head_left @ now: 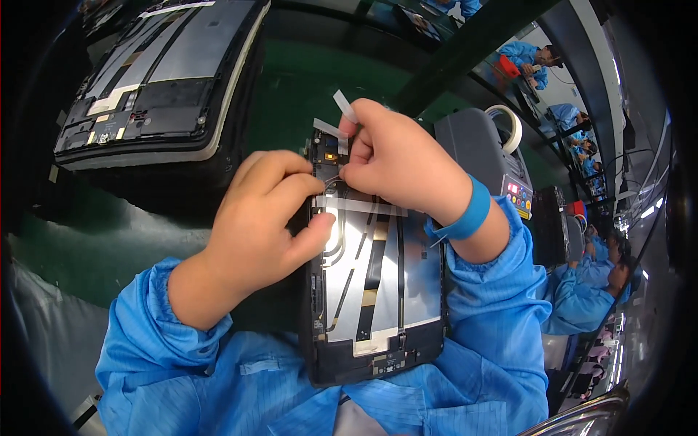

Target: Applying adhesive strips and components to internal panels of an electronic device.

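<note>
An opened tablet (pixel 422 291) lies upright before me with its inner side up, showing a silver plate, dark flat cables and a black frame. My left hand (pixel 258 229) is at its left edge. Its bent fingertips touch the edge near thin wires (pixel 332 179), with the thumb apart from them. My right hand (pixel 407 160) is over the upper part, with a whitish tape strip (pixel 344 105) sticking out from its curled fingers. Its thumb tip reaches the thin wires. A second tape strip (pixel 329 129) stands at the top edge, and another tape strip (pixel 363 207) crosses the tablet below my fingers.
Several opened tablets are stacked at the upper left, the top tablet (pixel 174 109) showing. A grey tape dispenser (pixel 472 142) with a tape roll (pixel 513 131) and lit buttons stands right of my right hand. People in blue work along the right. The table (pixel 291 80) is green.
</note>
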Tool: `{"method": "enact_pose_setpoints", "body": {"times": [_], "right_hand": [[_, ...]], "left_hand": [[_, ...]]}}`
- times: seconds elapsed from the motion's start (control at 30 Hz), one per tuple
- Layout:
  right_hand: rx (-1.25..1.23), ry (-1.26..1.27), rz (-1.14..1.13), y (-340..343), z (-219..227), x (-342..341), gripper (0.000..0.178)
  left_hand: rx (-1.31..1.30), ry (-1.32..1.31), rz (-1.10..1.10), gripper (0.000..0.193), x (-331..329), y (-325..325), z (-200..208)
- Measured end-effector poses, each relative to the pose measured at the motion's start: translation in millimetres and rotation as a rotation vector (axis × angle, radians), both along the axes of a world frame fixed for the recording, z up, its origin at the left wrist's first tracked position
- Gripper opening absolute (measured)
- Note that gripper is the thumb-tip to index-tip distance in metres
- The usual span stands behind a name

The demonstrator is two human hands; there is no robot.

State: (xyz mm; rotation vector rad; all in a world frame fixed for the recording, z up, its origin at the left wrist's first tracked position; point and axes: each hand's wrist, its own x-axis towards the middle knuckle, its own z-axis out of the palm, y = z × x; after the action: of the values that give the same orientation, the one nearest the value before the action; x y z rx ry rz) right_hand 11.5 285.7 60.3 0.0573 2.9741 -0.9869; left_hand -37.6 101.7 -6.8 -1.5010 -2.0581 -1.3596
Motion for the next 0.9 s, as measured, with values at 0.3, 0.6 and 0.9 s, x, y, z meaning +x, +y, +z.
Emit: {"method": "enact_pose_setpoints", "body": {"times": [0.3,0.6,0.9], "right_hand": [[-0.196,-0.028,-0.074,10,9,5,0.022],[0.342,0.387,0.53,5,4,-1,0.009],[0.063,0.372,0.136,19,-15,7,0.021]], "left_hand": [[-0.074,-0.086,-0.053,0.036,-4,2,-7],[-0.079,-0.085,-0.046,0.03,-3,3,-6],[-0.077,-0.104,-0.034,0.03,-1,1,-5]]}}
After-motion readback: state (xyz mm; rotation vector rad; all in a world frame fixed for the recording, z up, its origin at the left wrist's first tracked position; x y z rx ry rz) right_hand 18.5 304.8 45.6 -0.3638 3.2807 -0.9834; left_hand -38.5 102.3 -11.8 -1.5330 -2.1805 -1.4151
